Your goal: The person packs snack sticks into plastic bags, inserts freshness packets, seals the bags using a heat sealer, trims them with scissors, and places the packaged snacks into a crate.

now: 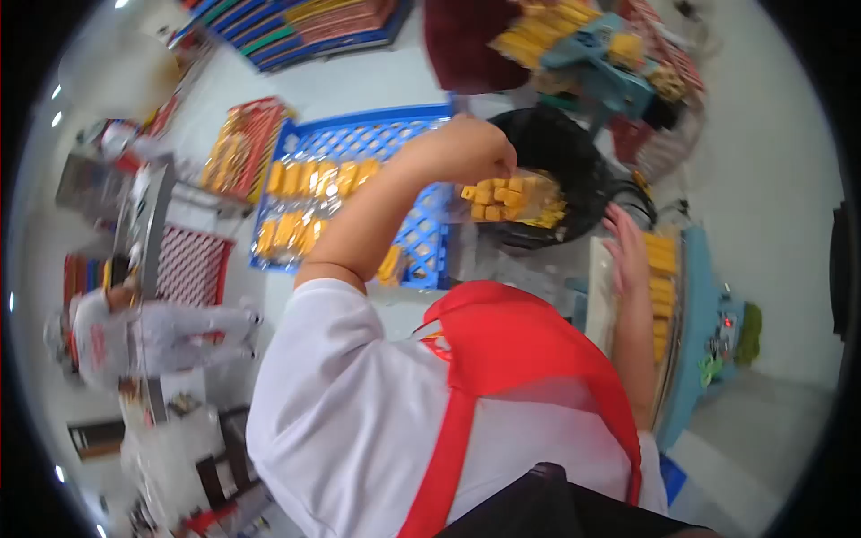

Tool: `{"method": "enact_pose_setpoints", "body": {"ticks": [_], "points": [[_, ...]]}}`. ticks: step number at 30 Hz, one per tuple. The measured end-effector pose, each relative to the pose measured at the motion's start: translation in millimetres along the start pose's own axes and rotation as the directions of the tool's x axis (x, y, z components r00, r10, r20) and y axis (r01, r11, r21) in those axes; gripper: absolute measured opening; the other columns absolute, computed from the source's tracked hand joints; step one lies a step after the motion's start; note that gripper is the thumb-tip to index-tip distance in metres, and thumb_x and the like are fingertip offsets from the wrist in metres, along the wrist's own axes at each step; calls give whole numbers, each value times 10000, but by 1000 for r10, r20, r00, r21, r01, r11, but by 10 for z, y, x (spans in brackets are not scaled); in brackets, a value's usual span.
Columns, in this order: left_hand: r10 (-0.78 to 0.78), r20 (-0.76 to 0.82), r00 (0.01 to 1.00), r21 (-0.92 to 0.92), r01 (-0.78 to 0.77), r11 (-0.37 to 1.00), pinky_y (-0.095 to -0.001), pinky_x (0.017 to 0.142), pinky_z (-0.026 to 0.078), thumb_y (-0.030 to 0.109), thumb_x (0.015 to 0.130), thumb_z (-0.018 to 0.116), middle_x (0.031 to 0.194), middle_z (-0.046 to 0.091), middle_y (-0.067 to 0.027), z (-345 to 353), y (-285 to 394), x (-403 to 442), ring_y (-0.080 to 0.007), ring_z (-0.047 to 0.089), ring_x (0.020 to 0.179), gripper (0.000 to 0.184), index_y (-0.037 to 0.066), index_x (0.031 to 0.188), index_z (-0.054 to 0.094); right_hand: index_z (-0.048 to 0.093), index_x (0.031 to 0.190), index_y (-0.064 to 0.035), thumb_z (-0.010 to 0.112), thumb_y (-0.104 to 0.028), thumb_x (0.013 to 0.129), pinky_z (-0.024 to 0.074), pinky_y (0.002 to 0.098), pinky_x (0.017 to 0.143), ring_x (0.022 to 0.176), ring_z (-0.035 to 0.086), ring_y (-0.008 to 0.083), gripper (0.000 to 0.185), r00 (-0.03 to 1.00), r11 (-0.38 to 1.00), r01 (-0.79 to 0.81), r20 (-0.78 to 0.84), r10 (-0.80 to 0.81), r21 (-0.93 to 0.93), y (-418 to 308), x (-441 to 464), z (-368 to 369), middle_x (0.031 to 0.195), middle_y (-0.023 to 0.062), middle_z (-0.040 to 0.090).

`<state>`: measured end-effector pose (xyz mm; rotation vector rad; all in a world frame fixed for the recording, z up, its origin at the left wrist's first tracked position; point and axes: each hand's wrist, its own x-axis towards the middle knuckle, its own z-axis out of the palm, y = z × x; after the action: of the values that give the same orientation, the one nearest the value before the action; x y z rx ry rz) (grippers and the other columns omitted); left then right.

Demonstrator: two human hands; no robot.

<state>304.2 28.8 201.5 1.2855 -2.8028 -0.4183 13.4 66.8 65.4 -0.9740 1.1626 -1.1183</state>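
Note:
My left hand (462, 148) is closed, its fingertips pinching a clear plastic bag with yellow cubes (495, 197) inside. The bag hangs over the near side of a black tub (547, 143), where loose yellow bits (549, 213) also show. At the tub's right, my right hand (625, 242) holds nothing visible, its fingers spread and slightly bent. It is beside the machine with a row of yellow packs (662, 282). Under my left forearm stands a blue crate (423, 229) holding clear-wrapped yellow packs (325, 177).
A red crate (269, 117) of wrapped goods sits beyond the blue crate. Stacked coloured crates (296, 31) stand at the top. A light-blue machine (695, 323) runs along the right. On the left, a person in white (179, 336) is at a metal table (154, 215).

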Motion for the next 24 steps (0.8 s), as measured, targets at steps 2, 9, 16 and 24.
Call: {"method": "enact_pose_setpoints", "body": {"ticks": [2,9,16,24], "points": [[296,32,955,-162,-287,944,-307,694,432,204,719,550,780,616,-82,-380,294,538,-244,578,773,180,99,838,636,338,1245,-69,352,-522,831,376,366,815,1020,454,202,614,817,754,-447,562,126,481,5,304,-337,1210,89,431],[655,8,755,-183,-643,743,-289,684,434,116,768,551,802,604,-97,-953,1014,1480,-202,574,751,134,13,835,604,317,1268,-104,318,-571,809,428,421,787,1093,432,266,654,784,660,-372,601,-153,652,-108,68,-454,1237,75,414],[798,287,530,-170,-791,587,-290,652,425,105,780,532,765,589,-81,-1247,1686,1947,-208,564,712,125,22,842,603,317,1260,-88,431,-488,799,446,465,767,1067,457,271,622,867,600,-49,332,-371,798,-410,-37,-442,1213,86,436],[251,-832,494,-425,-859,285,-325,883,335,122,799,532,1217,349,-102,-1094,1582,1980,-201,349,1109,489,66,1226,300,401,1191,-45,581,-319,753,482,406,750,1063,469,288,547,869,516,455,-234,-437,726,-678,-181,-737,1157,134,476]]}}
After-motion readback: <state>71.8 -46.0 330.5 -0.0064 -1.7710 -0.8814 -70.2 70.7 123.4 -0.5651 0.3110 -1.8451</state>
